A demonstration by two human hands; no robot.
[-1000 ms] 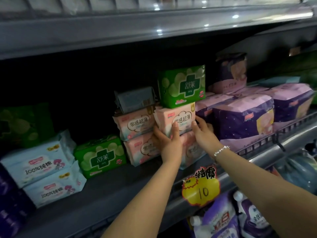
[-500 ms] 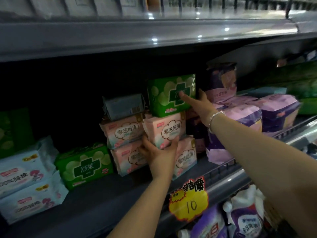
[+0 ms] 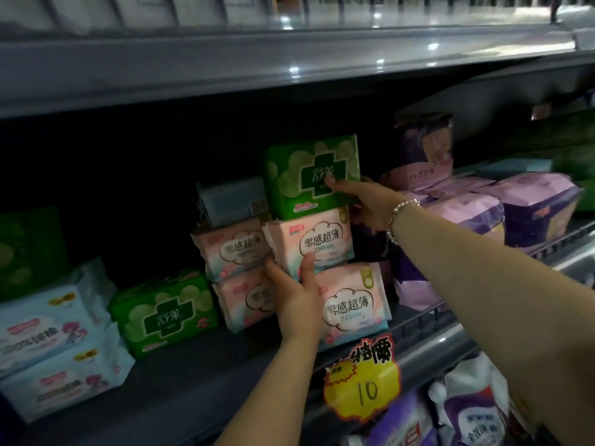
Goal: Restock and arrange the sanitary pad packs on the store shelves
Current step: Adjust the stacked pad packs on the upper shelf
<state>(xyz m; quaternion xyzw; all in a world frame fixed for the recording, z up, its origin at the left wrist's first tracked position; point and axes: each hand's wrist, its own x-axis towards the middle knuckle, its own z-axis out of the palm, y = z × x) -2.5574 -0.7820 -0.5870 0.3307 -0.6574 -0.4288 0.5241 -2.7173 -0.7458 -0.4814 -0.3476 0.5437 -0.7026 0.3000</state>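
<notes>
Mid-frame, left hand grips the upper pink pack while right hand pinches the green pack above — likely mid-straightening; next, square both flush

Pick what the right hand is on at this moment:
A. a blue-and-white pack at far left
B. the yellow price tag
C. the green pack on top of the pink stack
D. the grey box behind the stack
C: the right hand grips the top green pack by its right edge, thumb across its front.
</notes>
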